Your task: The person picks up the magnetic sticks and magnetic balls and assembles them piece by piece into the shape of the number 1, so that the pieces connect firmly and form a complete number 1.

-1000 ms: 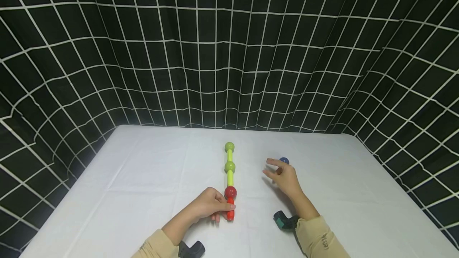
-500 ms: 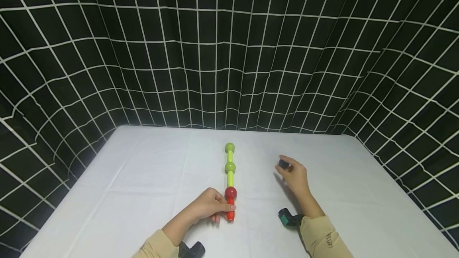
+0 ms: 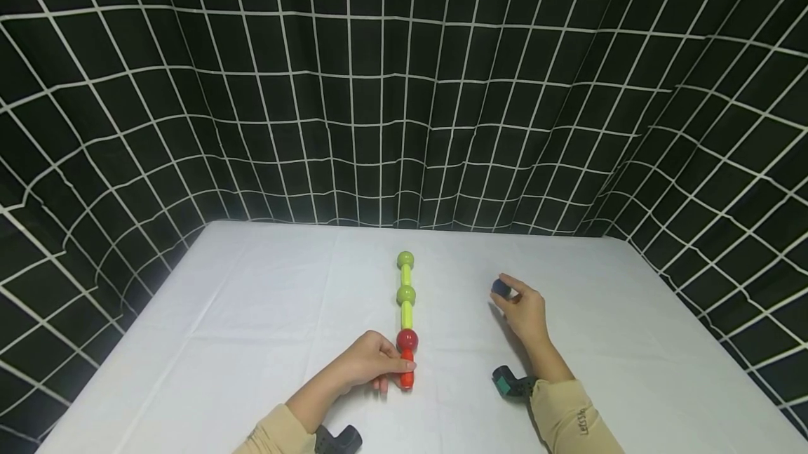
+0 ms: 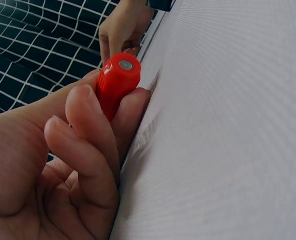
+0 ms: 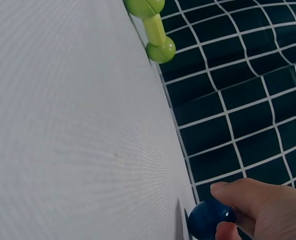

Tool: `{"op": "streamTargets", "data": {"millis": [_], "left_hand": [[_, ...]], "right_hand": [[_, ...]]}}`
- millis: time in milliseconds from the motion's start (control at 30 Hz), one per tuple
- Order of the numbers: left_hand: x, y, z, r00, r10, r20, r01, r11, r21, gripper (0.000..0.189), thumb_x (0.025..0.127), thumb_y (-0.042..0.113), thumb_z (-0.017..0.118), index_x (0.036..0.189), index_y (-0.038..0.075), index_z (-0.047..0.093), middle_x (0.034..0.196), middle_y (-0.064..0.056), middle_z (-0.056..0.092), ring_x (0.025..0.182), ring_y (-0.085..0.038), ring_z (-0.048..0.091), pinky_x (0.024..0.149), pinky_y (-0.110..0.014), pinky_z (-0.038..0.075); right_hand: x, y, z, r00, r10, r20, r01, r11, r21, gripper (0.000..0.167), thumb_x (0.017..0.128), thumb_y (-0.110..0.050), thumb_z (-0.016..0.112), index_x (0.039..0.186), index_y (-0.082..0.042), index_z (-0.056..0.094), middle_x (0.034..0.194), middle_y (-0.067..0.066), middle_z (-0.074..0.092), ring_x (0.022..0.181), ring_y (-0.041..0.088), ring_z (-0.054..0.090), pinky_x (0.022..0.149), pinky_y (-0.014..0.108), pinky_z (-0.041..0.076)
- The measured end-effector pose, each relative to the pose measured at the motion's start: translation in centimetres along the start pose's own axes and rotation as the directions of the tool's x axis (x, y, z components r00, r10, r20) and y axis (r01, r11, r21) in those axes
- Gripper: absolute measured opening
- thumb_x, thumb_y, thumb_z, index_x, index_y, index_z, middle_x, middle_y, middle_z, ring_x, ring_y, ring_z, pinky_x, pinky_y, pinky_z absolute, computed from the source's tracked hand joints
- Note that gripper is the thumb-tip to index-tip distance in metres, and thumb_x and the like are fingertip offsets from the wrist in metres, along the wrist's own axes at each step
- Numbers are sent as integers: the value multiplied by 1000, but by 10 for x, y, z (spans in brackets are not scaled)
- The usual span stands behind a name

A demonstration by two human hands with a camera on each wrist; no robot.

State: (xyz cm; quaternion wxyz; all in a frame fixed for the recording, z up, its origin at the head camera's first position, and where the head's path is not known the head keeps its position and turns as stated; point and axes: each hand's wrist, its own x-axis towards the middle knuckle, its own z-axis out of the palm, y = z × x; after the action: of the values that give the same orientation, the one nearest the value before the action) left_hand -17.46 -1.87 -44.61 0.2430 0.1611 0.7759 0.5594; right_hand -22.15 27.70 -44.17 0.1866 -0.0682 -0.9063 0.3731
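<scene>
My left hand pinches a red rod at the near end of a straight chain. In the left wrist view, the rod's end shows a small round metal disc. Joined above that rod come a red ball, a yellow-green rod, a green ball, another yellow-green rod and a far green ball. Off to the right, my right hand holds a blue ball between thumb and fingertips, low over the table; whether it touches the cloth I cannot tell.
A white cloth covers the table. Behind and at both sides hangs a black curtain with a white grid. Dark wrist devices sit under both forearms, by the tan sleeves.
My right hand has moved right and its fingers have closed around the blue ball, which before lay behind them. The left hand keeps its pinch on the red rod.
</scene>
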Motion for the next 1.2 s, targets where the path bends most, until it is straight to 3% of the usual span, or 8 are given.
{"op": "streamTargets", "data": {"millis": [167, 400, 467, 567, 667, 800, 933, 1200], "left_hand": [[0, 0, 0, 1000, 0, -2, 0, 1000, 2, 28, 78, 28, 74, 68, 2, 67, 48, 2, 54, 33, -2, 43, 35, -14, 33], [-1, 1, -1, 1000, 0, 3, 0, 1000, 2, 27, 78, 27, 73, 68, 2, 66, 48, 3, 54, 34, -2, 44, 35, -13, 33], [-1, 2, -1, 1000, -1, 4, 1, 1000, 0, 27, 79, 26, 73, 67, 2, 66, 48, 3, 54, 34, -2, 44, 35, -13, 33], [-2, 3, -1, 1000, -4, 6, 4, 1000, -4, 27, 78, 25, 73, 67, 2, 66, 48, 3, 54, 34, -2, 44, 35, -13, 33], [-2, 3, -1, 1000, -7, 7, 8, 1000, -8, 26, 78, 25, 73, 67, 2, 66, 48, 2, 54, 34, -2, 44, 35, -13, 33], [-2, 3, -1, 1000, -8, 4, 8, 1000, -7, 27, 78, 25, 74, 67, 2, 66, 48, 2, 54, 34, -2, 43, 35, -13, 33], [-2, 3, -1, 1000, -5, 1, 5, 1000, -2, 27, 78, 26, 74, 67, 2, 67, 48, 2, 54, 34, -2, 44, 35, -13, 33], [-1, 3, 0, 1000, -1, 1, 1, 1000, -5, 27, 78, 25, 74, 67, 2, 67, 48, 2, 55, 33, -2, 44, 35, -14, 32]], "right_hand": [[1, 2, 1, 1000, 7, -16, -7, 1000, -10, 44, 79, -8, 71, 120, 1, 59, 116, 24, 61, 58, 9, 47, 47, 16, 41], [2, 7, 2, 998, 59, 5, -59, 998, -27, 43, 80, -11, 70, 120, 1, 59, 60, 12, 55, 48, 9, 40, 42, 19, 32], [2, 8, 2, 998, 68, 8, -67, 997, -32, 43, 80, -12, 71, 120, 0, 59, 65, 15, 60, 48, 9, 40, 42, 19, 32], [1, 9, 1, 998, 63, -5, -63, 997, -33, 42, 79, -13, 72, 118, 0, 60, 94, 25, 67, 53, 13, 46, 47, 19, 34], [1, 9, 0, 998, 57, -18, -58, 998, -36, 41, 79, -13, 72, 116, 1, 60, 119, 29, 58, 71, 23, 58, 59, 20, 42], [0, 9, -1, 997, 73, 6, -73, 997, 4, 42, 80, -12, 71, 116, 4, 57, 122, 31, 55, 99, 36, 63, 78, 34, 54], [-1, 10, -1, 995, 94, 33, -96, 994, 47, 43, 79, -9, 71, 116, 6, 53, 122, 33, 53, 113, 42, 55, 90, 43, 49], [-3, 11, -2, 994, 103, 42, -103, 995, 9, 47, 80, -13, 70, 122, 4, 55, 125, 29, 53, 103, 37, 62, 83, 40, 52]]}}
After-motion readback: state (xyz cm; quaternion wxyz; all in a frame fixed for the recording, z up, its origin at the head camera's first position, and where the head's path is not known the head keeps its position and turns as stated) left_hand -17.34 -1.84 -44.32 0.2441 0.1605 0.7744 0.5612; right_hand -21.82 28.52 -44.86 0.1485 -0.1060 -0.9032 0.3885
